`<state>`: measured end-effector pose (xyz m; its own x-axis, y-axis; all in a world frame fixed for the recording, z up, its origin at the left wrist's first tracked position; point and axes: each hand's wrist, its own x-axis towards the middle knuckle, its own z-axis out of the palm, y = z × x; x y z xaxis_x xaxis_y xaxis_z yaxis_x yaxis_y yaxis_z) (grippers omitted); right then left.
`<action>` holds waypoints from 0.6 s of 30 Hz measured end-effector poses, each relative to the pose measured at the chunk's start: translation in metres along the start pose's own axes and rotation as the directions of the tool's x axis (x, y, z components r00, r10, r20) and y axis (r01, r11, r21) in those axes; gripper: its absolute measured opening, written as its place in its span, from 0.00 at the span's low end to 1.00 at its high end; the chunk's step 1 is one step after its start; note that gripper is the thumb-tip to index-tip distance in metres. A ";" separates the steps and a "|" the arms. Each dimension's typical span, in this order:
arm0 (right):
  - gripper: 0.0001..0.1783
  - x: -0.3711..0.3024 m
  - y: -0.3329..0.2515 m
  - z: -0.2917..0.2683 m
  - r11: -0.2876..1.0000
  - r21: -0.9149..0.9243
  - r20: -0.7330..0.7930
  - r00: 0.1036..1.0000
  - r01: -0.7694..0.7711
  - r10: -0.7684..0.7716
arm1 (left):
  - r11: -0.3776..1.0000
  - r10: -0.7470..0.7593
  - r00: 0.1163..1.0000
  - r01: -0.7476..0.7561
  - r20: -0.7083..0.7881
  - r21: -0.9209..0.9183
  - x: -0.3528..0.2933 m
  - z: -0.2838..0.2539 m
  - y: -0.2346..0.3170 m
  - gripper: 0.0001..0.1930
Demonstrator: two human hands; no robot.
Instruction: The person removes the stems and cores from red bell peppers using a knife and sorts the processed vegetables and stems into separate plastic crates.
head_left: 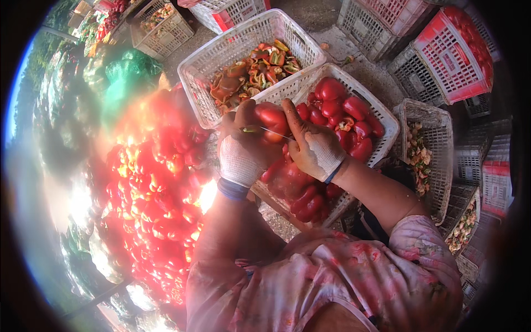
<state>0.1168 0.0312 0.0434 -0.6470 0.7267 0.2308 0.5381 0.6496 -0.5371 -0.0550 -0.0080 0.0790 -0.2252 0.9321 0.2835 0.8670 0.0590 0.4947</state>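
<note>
Both my hands wear whitish gloves, soiled brown at the fingers. My left hand (243, 152) is closed round a red bell pepper (271, 118), whose green stem (251, 129) points toward the left palm. My right hand (316, 150) is closed on a thin-bladed knife (276, 133); its handle is hidden in the fingers. The blade lies across the pepper's near side, and the right index finger rests along the pepper's right side. Below the hands is a white plastic crate (390, 126) full of red peppers (354, 119).
A second white crate (191, 66) beyond holds cut pepper pieces (265, 69). At left lies a large, glaring heap of red peppers (155, 205). A crate of pale scraps (442, 160) stands at right, with stacked crates (451, 61) behind. Green netting (130, 69) is far left.
</note>
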 end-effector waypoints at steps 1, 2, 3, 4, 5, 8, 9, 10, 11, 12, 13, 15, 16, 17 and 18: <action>0.47 -0.003 0.006 -0.002 1.000 0.002 0.013 1.000 -0.013 0.013 | 1.000 0.004 0.999 -0.004 -0.050 0.003 -0.001 0.005 0.010 0.28; 0.48 -0.005 0.013 -0.005 1.000 0.004 0.026 0.999 -0.024 0.024 | 0.999 -0.024 0.997 0.026 -0.073 0.026 -0.002 0.009 0.019 0.29; 0.49 -0.006 0.018 -0.009 0.999 0.009 0.039 0.999 -0.036 0.035 | 0.999 -0.049 0.998 0.049 -0.027 -0.025 -0.004 0.012 0.025 0.29; 0.48 -0.013 0.025 -0.011 0.999 0.048 0.034 0.999 -0.007 0.005 | 0.993 -0.082 0.996 0.083 0.027 -0.080 -0.011 0.020 0.026 0.30; 0.40 -0.017 0.033 -0.013 1.000 -0.003 0.044 0.999 -0.018 0.019 | 0.984 -0.111 0.990 0.121 0.083 -0.131 -0.016 0.027 0.028 0.30; 0.21 -0.028 0.061 -0.004 0.974 0.123 0.166 0.972 -0.190 0.169 | 0.927 -0.174 0.960 0.235 0.221 -0.292 -0.014 0.049 0.026 0.30; 0.16 -0.032 0.073 0.005 0.845 0.378 0.250 0.921 -0.378 0.300 | 0.961 -0.067 0.984 0.108 0.163 -0.256 -0.014 0.054 0.030 0.29; 0.13 -0.038 0.081 0.018 0.703 0.516 0.298 0.872 -0.490 0.389 | 0.978 0.049 0.993 -0.025 0.109 -0.209 -0.012 0.057 0.031 0.28; 0.12 -0.038 0.090 0.014 0.966 0.076 0.234 0.946 -0.249 0.225 | 0.977 0.165 0.986 -0.158 0.034 -0.145 -0.004 0.056 0.033 0.27; 0.12 -0.042 0.095 0.009 0.947 0.027 0.360 0.886 -0.321 0.290 | 0.964 -0.023 0.985 0.067 0.169 -0.256 -0.003 0.052 0.036 0.27; 0.12 -0.042 0.103 0.013 0.957 0.000 0.329 0.904 -0.290 0.274 | 0.816 -0.069 0.967 0.197 0.247 -0.543 -0.001 0.058 0.025 0.29; 0.14 -0.046 0.119 0.018 0.969 -0.048 0.266 0.932 -0.244 0.248 | 0.584 -0.116 0.932 0.344 0.344 -0.735 0.009 0.047 0.022 0.32; 0.14 -0.046 0.119 0.009 0.968 -0.079 0.291 0.923 -0.240 0.253 | 0.406 -0.097 0.915 0.397 0.392 -0.823 0.011 0.050 0.010 0.33; 0.17 -0.048 0.120 0.000 0.912 -0.352 0.397 0.848 -0.212 0.351 | 0.206 -0.068 0.896 0.444 0.440 -0.872 0.016 0.057 -0.003 0.35; 0.17 -0.072 0.155 0.021 0.916 -0.224 0.366 0.843 -0.331 0.394 | -0.160 -0.047 0.896 0.429 0.441 -0.889 0.026 0.044 0.019 0.36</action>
<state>0.2356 0.0748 -0.0736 -0.5310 0.7869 -0.3144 0.8287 0.4047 -0.3866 -0.0246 0.0334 0.0593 -0.0468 0.9902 -0.1315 -0.6308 0.0728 0.7725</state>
